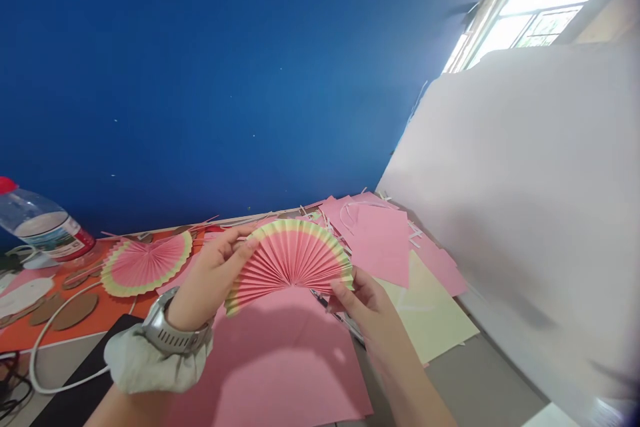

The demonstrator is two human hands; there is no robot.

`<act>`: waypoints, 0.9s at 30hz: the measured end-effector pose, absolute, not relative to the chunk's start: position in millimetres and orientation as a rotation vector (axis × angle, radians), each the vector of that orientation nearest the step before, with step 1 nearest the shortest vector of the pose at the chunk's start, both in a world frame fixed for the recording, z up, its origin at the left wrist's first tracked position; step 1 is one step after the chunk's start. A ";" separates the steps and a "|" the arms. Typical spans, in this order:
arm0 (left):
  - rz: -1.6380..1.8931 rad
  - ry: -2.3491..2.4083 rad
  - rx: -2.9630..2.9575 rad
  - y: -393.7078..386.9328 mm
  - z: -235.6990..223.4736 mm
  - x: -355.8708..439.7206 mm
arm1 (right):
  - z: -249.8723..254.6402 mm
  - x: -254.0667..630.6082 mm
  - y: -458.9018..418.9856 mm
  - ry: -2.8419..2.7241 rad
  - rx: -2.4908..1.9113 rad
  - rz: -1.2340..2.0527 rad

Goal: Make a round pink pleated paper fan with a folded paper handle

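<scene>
A pleated paper fan [295,253], pink with a yellow-green rim, is spread in a half circle between my two hands. My left hand [215,273] pinches its upper left edge between thumb and fingers. At the lower right edge, my right hand [363,300] grips it with the thumb in front. Below the fan lies a large pink sheet of paper [285,373]. Part of a metal tool, perhaps scissors [355,332], shows beneath my right hand; most of it is hidden. A second pleated fan [147,265] in the same colours lies to the left.
A plastic bottle [45,227] with a red cap leans at the far left, near brown cardboard ovals [75,312] and a white cable [43,347]. Pink sheets [383,240], a pale yellow sheet [435,313] and paper scraps lie at right. A blue wall [225,80] stands behind.
</scene>
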State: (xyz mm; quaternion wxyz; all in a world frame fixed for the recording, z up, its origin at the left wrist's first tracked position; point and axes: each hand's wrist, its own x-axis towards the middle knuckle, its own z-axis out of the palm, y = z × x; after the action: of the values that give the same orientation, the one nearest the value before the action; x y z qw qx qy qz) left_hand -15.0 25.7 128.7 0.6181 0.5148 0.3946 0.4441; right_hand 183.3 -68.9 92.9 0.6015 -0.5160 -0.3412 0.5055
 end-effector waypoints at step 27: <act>1.173 0.702 0.896 21.6 104.2 2.0 | 83.7 176.3 -64.9 -0.590 -1.028 1.200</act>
State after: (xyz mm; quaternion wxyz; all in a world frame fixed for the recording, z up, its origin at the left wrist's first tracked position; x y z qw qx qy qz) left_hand 2.0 21.6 104.2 0.6841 0.3999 0.3132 0.5234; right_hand 176.3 -64.9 83.7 0.6650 -0.4551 -0.2614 0.5313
